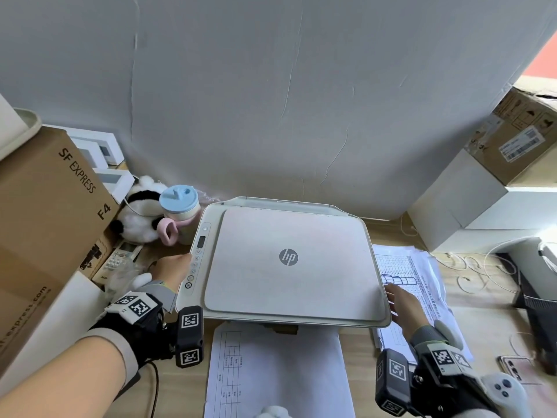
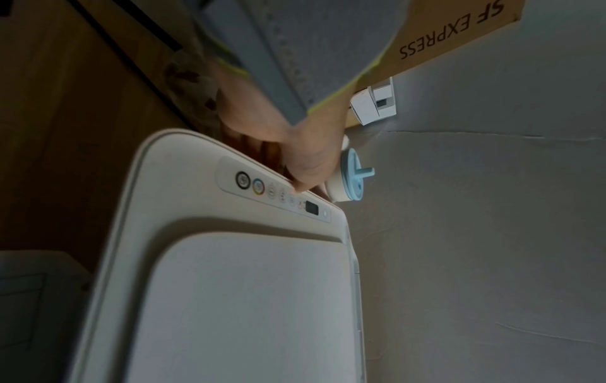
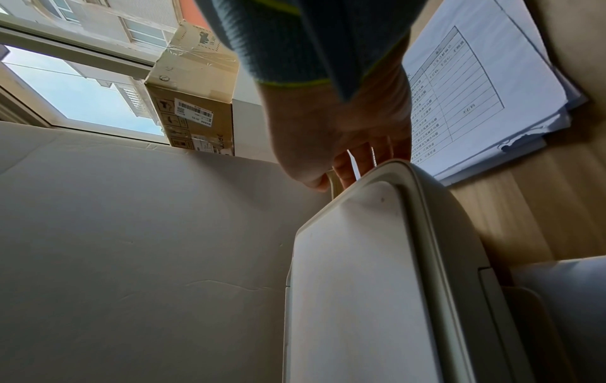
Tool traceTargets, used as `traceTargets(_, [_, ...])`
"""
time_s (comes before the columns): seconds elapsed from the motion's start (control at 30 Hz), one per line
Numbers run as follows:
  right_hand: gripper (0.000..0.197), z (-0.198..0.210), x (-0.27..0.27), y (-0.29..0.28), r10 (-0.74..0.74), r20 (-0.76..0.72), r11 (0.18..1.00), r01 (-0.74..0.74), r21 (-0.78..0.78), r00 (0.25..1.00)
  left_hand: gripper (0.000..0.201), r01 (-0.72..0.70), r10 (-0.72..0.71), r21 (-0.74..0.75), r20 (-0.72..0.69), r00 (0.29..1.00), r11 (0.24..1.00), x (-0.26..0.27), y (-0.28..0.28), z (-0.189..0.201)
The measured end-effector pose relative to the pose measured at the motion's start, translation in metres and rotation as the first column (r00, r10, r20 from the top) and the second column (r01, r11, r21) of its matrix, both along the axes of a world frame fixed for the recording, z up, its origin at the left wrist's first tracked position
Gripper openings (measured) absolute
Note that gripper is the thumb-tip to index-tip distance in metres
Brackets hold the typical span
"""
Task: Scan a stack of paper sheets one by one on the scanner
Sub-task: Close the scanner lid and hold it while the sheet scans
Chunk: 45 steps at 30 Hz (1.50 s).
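The white HP scanner (image 1: 289, 257) sits mid-desk with its lid down. My left hand (image 1: 171, 271) is at its left side, and in the left wrist view the thumb tip (image 2: 299, 188) touches a button on the control panel (image 2: 262, 189). The other fingers hang down the scanner's side. My right hand (image 1: 402, 300) reaches the lid's front right edge with fingers (image 3: 364, 158) nearly straight against it, holding nothing. The printed paper stack (image 1: 422, 273) lies right of the scanner, under that hand. A single sheet (image 1: 277, 372) lies in front of the scanner.
An SF Express box (image 1: 45, 206), a panda plush (image 1: 141, 212), a blue-lidded cup (image 1: 179, 203) and a remote (image 1: 120, 257) crowd the left. Stacked boxes (image 1: 512, 140), white cables (image 1: 470, 267), a dark stand (image 1: 536, 285) and a phone (image 1: 512, 366) are on the right.
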State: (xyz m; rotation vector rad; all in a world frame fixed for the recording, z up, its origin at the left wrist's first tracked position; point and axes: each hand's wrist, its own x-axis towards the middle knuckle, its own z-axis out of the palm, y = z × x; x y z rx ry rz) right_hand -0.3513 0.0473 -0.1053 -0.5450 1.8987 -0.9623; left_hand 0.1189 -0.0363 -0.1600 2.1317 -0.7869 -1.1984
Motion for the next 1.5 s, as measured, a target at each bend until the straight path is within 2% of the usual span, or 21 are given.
traceTargets(0.1, [0.024, -0.005, 0.000, 0.000, 0.008, -0.024, 0.999, -0.008, -0.033, 1.000, 0.034, 0.000, 0.001, -0.039, 0.023, 1.000, 0.999, 0.000, 0.011, 0.003])
traceTargets(0.33, [0.021, -0.011, 0.005, 0.009, 0.017, -0.074, 0.997, -0.022, -0.071, 0.997, 0.022, -0.006, -0.002, -0.129, -0.060, 0.998, 0.992, -0.009, 0.020, 0.027])
traceTargets(0.4, [0.020, -0.012, 0.004, 0.010, 0.008, -0.051, 0.998, -0.011, -0.060, 0.999, 0.020, -0.032, 0.022, -0.128, -0.078, 0.997, 0.991, -0.009, 0.019, 0.027])
traceTargets(0.5, [0.019, -0.016, 0.003, 0.009, -0.030, -0.009, 0.997, 0.029, -0.072, 1.000, 0.033, -0.072, 0.063, -0.115, -0.074, 0.995, 0.991, -0.012, 0.020, 0.027])
traceTargets(0.6, [0.021, -0.020, 0.003, 0.008, -0.058, 0.007, 0.995, 0.059, -0.085, 0.998, 0.036, -0.091, 0.087, -0.099, -0.041, 0.995, 0.991, -0.015, 0.021, 0.028])
traceTargets(0.73, [0.022, -0.024, 0.003, 0.008, -0.073, 0.030, 0.993, 0.075, -0.094, 0.997, 0.026, -0.086, 0.085, -0.103, -0.016, 0.996, 0.991, -0.011, 0.021, 0.020])
traceTargets(0.93, [0.018, -0.030, 0.002, 0.007, -0.086, 0.010, 0.993, 0.086, -0.085, 0.996, 0.030, -0.065, 0.064, -0.111, -0.010, 0.998, 0.992, -0.008, 0.020, 0.016])
traceTargets(1.07, [0.016, -0.030, 0.003, 0.008, -0.087, -0.010, 0.991, 0.085, -0.102, 0.996, 0.021, -0.051, 0.048, -0.114, -0.026, 0.998, 0.992, -0.003, 0.017, 0.008])
traceTargets(1.4, [0.020, -0.036, 0.002, 0.007, -0.070, -0.054, 0.993, 0.064, -0.102, 0.996, 0.028, -0.081, 0.078, -0.119, -0.029, 0.997, 0.990, -0.012, 0.016, 0.012])
traceTargets(1.5, [0.020, -0.037, 0.002, 0.007, -0.067, -0.063, 0.994, 0.061, -0.095, 0.996, 0.024, -0.084, 0.079, -0.122, -0.044, 0.996, 0.989, -0.009, 0.016, 0.010])
